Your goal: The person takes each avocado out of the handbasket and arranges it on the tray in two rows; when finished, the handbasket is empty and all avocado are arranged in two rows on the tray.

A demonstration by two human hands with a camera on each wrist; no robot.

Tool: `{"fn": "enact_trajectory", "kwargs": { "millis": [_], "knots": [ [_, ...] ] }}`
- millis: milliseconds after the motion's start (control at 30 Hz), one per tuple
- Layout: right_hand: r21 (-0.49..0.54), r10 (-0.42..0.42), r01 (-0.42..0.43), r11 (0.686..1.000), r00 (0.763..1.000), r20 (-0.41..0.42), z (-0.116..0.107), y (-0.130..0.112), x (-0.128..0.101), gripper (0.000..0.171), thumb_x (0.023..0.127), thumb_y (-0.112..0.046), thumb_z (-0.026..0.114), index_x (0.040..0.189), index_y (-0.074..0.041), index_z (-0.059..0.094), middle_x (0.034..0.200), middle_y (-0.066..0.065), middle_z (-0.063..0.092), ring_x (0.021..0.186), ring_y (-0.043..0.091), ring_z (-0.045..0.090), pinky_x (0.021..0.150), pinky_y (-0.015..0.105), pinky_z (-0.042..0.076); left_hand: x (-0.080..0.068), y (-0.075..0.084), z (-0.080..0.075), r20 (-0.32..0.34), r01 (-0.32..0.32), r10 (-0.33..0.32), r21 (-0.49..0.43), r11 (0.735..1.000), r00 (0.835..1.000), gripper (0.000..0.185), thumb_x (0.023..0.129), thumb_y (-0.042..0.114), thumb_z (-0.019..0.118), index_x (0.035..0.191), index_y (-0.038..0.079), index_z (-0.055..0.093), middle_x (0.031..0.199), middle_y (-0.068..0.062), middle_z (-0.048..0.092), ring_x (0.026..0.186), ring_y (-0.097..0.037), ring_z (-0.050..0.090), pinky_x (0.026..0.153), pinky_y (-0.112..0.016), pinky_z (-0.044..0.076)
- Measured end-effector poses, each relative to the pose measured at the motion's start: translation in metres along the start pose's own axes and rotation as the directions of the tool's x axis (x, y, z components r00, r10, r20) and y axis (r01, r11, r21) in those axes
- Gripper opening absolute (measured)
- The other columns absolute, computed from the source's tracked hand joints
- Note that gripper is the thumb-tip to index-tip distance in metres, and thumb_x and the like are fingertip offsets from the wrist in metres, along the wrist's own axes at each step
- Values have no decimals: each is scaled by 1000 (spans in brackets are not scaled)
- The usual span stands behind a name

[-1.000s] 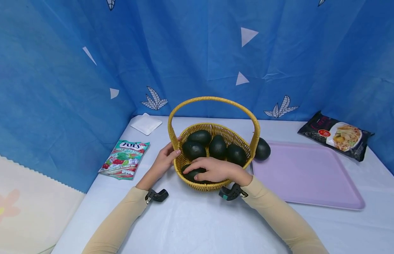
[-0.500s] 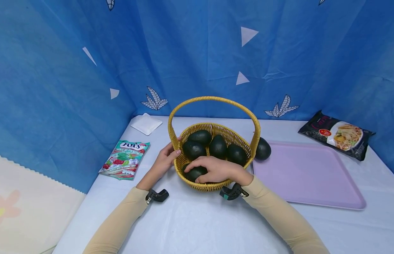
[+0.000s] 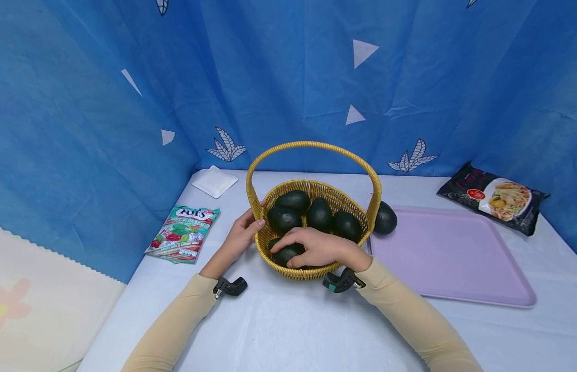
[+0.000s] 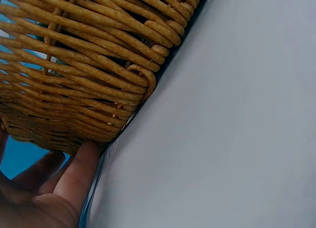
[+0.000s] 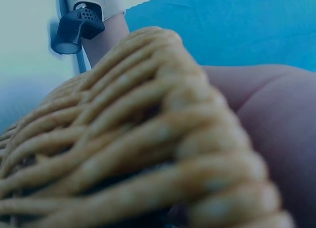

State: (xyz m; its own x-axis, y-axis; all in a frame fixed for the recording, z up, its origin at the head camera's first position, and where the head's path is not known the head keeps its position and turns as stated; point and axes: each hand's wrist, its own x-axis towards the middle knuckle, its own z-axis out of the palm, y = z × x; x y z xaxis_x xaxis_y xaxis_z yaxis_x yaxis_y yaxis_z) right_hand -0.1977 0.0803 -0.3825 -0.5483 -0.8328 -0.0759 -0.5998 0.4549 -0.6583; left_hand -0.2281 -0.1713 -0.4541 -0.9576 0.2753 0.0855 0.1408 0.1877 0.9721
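In the head view, a yellow wicker basket (image 3: 295, 275) with a tall hoop handle holds several dark green avocados (image 3: 319, 214). My left hand (image 3: 242, 235) grips the basket's left side by the foot of the handle, thumb at the rim. Seen from the left wrist, its fingers (image 4: 81, 173) touch the lower woven wall. Reaching over the near rim, my right hand (image 3: 318, 247) curls its fingers and thumb around an avocado (image 3: 286, 254) at the front of the basket. The woven wall (image 5: 123, 149) hides those fingers in the right wrist view.
One more avocado (image 3: 385, 219) lies outside, against the basket's right side. A lilac tray (image 3: 451, 253) is to the right, with a black noodle packet (image 3: 497, 199) at its far corner. On the left are a candy bag (image 3: 183, 234) and a small white dish (image 3: 214, 181).
My right hand and the avocado under it have shifted very slightly to the right within the basket. The left hand has kept its place on the basket.
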Motion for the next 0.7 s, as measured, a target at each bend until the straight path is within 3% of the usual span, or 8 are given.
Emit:
{"fn": "enact_trajectory", "kwargs": {
  "millis": [433,700],
  "knots": [
    [26,20,-18,999,999,-48,-7,3,-12,43,93,-22,70,136,-24,65,142,2,61,131,23,54,106,42,49,-2,2,3,0,-5,5,16,1000,1000,56,106,20,52,159,19,36,157,-20,44,132,-33,50,91,-19,53],
    [58,49,-42,997,992,-117,-24,5,-36,44,95,-25,70,138,-22,63,139,7,61,115,21,58,91,37,51,-2,2,1,-1,-7,7,11,1000,1000,55,106,20,51,159,19,37,157,-19,45,128,-30,51,89,-18,53]
  ]
}}
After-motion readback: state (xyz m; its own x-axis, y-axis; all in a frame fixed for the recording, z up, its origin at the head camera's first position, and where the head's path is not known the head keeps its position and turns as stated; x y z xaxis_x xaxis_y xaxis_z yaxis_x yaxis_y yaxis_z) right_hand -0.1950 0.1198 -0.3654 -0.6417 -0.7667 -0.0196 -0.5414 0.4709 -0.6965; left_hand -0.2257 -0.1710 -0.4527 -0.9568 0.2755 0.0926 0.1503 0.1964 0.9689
